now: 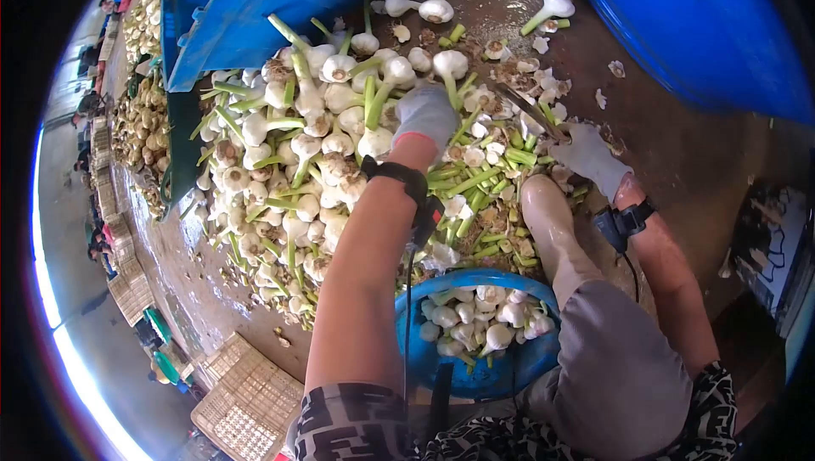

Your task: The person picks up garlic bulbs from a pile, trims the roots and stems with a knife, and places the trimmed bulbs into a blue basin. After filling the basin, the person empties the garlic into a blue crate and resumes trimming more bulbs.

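A large heap of garlic bulbs (293,151) with cut green stems spreads in front of me. My left hand (429,113), in a pale glove, reaches into the heap's right side. Its fingers point down and are hidden, so a grip does not show. Beside them lies a garlic bulb (450,63) with its stem along the hand. My right hand (590,155), gloved too, is closed round a knife (533,110) whose dark blade points up and left over the scraps. Between my legs stands a blue tub (407,312) holding trimmed garlic bulbs (484,317).
Cut stems and peelings (484,185) cover the floor by my boot (548,215). A blue crate (280,2) lies behind the heap, and a big blue container (696,28) stands at upper right. Stacked baskets (242,397) are at lower left. Other people sit far left.
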Action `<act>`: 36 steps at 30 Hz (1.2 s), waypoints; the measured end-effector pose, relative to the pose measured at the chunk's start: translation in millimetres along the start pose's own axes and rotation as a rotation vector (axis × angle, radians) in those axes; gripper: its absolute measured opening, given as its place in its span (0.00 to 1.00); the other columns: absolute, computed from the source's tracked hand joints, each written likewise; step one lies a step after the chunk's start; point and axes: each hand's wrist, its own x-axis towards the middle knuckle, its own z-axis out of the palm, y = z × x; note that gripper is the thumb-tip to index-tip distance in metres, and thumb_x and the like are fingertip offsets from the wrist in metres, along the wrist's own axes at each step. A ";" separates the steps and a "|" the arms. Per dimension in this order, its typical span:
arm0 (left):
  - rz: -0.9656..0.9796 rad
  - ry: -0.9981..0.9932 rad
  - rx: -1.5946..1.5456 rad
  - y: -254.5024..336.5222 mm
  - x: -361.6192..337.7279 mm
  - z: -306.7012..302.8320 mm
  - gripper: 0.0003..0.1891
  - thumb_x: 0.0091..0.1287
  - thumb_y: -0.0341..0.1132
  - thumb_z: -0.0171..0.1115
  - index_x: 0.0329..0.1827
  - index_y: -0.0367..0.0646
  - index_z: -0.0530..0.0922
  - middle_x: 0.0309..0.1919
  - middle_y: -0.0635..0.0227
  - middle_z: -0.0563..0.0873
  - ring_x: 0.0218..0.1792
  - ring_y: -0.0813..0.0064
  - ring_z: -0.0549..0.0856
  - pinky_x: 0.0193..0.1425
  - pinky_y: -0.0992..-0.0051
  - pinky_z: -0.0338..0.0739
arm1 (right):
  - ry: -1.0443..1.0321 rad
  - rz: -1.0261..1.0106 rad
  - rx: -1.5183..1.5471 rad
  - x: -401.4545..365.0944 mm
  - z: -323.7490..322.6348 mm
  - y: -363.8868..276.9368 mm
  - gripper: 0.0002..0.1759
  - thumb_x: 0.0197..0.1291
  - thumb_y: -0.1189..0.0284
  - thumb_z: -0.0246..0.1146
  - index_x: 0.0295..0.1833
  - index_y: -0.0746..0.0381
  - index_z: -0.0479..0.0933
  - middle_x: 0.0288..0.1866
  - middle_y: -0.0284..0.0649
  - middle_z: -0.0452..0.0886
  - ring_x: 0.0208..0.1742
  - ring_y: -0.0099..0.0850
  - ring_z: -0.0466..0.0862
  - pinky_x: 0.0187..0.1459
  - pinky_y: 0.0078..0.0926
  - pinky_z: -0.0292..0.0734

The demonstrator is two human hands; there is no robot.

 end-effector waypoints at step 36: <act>0.112 0.130 -1.945 -58.8 -112.2 112.8 0.07 0.63 0.37 0.52 0.38 0.44 0.74 0.32 0.69 0.80 0.33 0.76 0.78 0.37 0.76 0.74 | -0.011 -0.654 -0.289 -27.7 42.0 -90.9 0.11 0.49 0.65 0.60 0.37 0.57 0.76 0.33 0.44 0.80 0.38 0.41 0.81 0.40 0.37 0.75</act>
